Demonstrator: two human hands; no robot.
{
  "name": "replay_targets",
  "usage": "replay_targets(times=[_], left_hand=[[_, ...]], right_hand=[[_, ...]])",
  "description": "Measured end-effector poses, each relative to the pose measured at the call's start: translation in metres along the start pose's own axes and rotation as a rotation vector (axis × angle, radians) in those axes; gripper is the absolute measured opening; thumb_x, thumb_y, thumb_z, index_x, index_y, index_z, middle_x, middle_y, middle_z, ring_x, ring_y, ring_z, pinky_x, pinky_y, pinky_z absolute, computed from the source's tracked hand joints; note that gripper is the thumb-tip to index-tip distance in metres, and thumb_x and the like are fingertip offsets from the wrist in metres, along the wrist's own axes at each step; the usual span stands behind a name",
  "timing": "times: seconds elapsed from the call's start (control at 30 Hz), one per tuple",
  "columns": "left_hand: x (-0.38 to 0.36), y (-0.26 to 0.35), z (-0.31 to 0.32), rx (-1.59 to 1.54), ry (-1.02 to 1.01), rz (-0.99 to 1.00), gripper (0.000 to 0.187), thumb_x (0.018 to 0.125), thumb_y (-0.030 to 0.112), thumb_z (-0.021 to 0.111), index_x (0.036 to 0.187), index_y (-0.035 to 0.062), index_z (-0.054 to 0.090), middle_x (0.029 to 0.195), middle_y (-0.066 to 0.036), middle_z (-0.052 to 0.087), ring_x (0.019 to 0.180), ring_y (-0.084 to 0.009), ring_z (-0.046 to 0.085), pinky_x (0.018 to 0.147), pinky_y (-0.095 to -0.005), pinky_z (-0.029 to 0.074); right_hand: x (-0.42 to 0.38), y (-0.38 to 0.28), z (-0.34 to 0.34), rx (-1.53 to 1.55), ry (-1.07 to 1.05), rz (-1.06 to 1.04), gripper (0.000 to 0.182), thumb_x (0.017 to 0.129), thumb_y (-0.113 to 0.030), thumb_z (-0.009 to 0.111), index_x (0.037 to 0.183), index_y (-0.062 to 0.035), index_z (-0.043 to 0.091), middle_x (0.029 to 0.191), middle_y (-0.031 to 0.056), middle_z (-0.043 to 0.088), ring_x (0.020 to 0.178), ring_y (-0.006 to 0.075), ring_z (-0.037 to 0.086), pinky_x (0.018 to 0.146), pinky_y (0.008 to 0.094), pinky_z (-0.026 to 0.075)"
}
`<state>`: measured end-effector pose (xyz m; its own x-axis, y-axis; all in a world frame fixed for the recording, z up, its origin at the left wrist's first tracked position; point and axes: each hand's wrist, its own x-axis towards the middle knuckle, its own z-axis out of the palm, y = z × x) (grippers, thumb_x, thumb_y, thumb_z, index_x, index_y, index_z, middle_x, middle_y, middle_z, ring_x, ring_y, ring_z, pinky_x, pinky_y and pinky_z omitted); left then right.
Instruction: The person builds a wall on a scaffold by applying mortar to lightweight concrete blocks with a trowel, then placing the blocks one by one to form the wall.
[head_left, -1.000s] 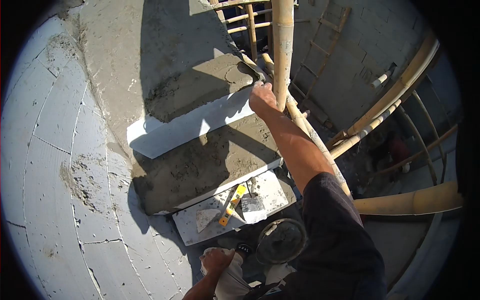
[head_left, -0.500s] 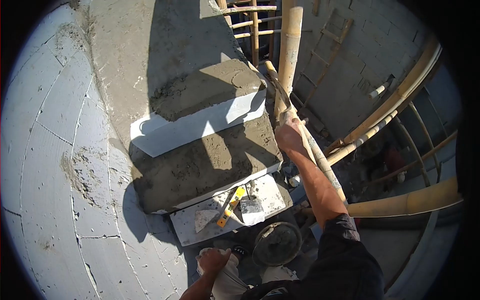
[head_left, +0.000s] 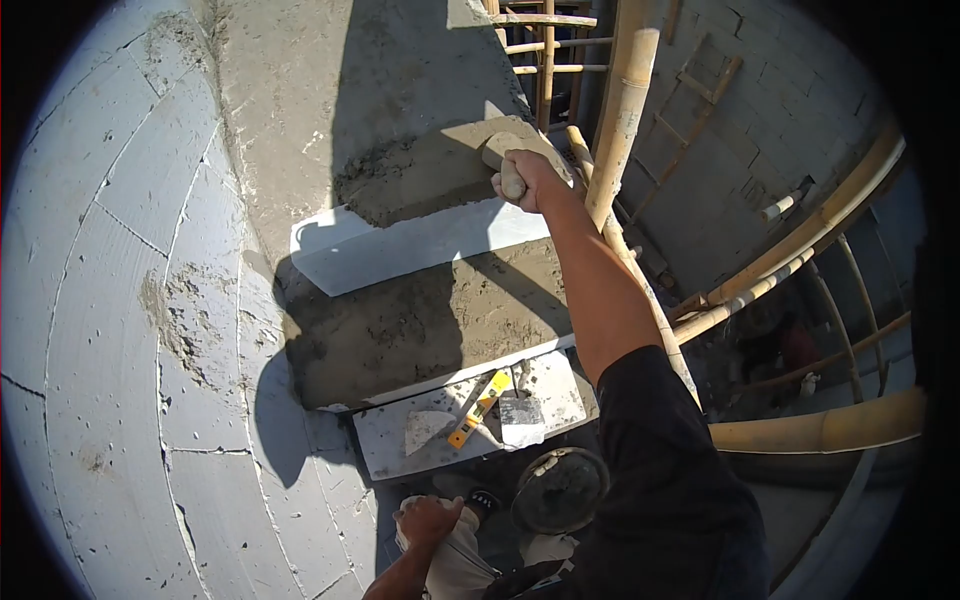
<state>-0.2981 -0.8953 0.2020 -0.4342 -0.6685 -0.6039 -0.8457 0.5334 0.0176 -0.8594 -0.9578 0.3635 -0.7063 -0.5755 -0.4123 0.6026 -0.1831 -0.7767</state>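
My right hand (head_left: 530,180) is stretched out and gripped around the pale wooden handle of a trowel (head_left: 497,150). The trowel lies on the wet mortar of the upper step (head_left: 420,175), at its right end. Below the white riser (head_left: 420,245) is a second mortar-covered step (head_left: 430,320). My left hand (head_left: 428,520) is low in the picture, fingers curled, resting on pale fabric at my knee. My dark sleeve (head_left: 670,470) covers part of the lower right.
A bare white step (head_left: 385,450) carries a yellow spirit level (head_left: 480,408) and two flat metal blades (head_left: 425,428). A mortar-smeared bucket (head_left: 560,488) stands below it. Bamboo poles (head_left: 622,110) rise at the right over a drop. A curved block wall (head_left: 110,330) is on the left.
My right hand left the bamboo pole at the right, moved up and left, and now grips the trowel on the upper step. The view shifted slightly right. My left hand stayed put.
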Motion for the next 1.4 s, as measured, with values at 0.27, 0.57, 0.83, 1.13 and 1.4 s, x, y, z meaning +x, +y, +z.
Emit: replay_targets(times=[0.27,0.57,0.83,1.13,1.4], left_hand=[[0.001,-0.001,0.007,0.025,0.045,0.035,0.061,0.078,0.066,0.06,0.1,0.0119,0.078,0.105,-0.015,0.073,0.106,-0.0318,0.066,0.097,-0.0498,0.04],[0.003,0.0,0.008,-0.031,0.028,0.044,0.06,0.077,0.065,0.062,0.103,0.0129,0.077,0.106,-0.014,0.073,0.107,-0.0306,0.066,0.098,-0.0486,0.04],[0.015,-0.02,0.003,-0.074,0.007,0.045,0.059,0.076,0.064,0.062,0.1,0.0138,0.078,0.103,-0.013,0.074,0.104,-0.0302,0.067,0.095,-0.0491,0.041],[0.033,-0.04,0.006,-0.164,0.02,0.013,0.06,0.074,0.066,0.064,0.102,0.0142,0.077,0.104,-0.014,0.073,0.105,-0.0302,0.067,0.097,-0.0476,0.041],[0.026,-0.036,-0.011,-0.156,0.022,-0.031,0.062,0.075,0.067,0.063,0.102,0.0128,0.077,0.102,-0.015,0.074,0.102,-0.0315,0.068,0.094,-0.0486,0.042]], right_hand=[[-0.014,0.042,0.073,-0.015,-0.164,0.126,0.025,0.098,-0.025,0.058,0.11,-0.0045,0.049,0.091,0.0148,0.059,0.073,0.0216,0.064,0.057,0.035,0.06],[-0.032,-0.016,0.039,-0.412,-0.247,0.057,0.032,0.091,-0.026,0.067,0.11,-0.0047,0.053,0.084,0.0087,0.06,0.064,0.0154,0.064,0.048,0.0265,0.055],[0.059,-0.063,-0.021,-0.231,0.229,-0.089,0.027,0.091,-0.023,0.064,0.11,-0.0109,0.05,0.09,0.0103,0.059,0.065,0.0182,0.065,0.053,0.0296,0.062],[0.088,-0.042,0.055,-0.409,0.158,0.086,0.032,0.091,-0.023,0.061,0.113,-0.0054,0.046,0.084,0.0076,0.059,0.065,0.016,0.066,0.048,0.0263,0.059],[0.069,0.027,0.157,-0.44,-0.071,0.108,0.028,0.095,-0.025,0.057,0.108,-0.004,0.046,0.083,0.0115,0.06,0.066,0.0181,0.066,0.049,0.0287,0.061]])
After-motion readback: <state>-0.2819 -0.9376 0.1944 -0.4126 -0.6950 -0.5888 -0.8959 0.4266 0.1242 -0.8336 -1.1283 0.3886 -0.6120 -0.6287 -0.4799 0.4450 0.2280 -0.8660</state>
